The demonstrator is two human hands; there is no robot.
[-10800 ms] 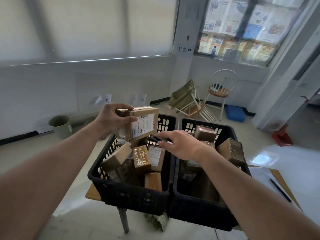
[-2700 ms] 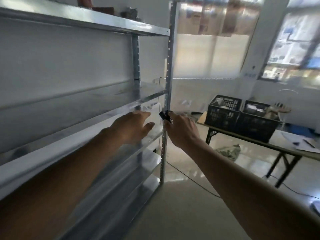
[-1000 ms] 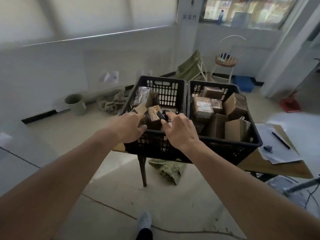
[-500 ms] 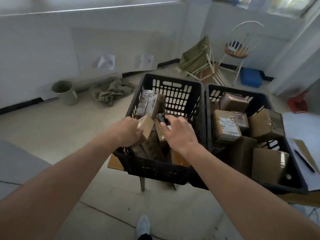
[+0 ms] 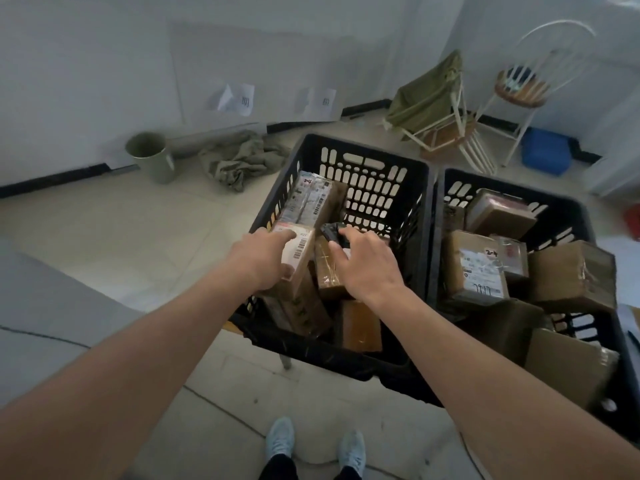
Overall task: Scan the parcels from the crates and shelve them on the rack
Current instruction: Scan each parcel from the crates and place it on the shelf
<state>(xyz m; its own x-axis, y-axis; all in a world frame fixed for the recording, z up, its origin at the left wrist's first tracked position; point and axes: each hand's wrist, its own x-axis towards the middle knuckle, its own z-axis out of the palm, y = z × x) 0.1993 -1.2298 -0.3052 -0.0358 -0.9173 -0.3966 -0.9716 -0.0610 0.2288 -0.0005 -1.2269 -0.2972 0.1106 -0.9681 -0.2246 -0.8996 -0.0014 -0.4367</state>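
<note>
Presently two black crates are seen side by side: the left crate (image 5: 346,355) and the right crate (image 5: 512,188), both loaded with cardboard parcels. A labelled parcel (image 5: 296,258) is held tilted inside the left crate by the left hand (image 5: 263,261), thumb and fingers curled round its edges. A small black scanner (image 5: 333,233) is gripped by the right hand (image 5: 363,268), fingers wrapped round it, just beside that parcel.
</note>
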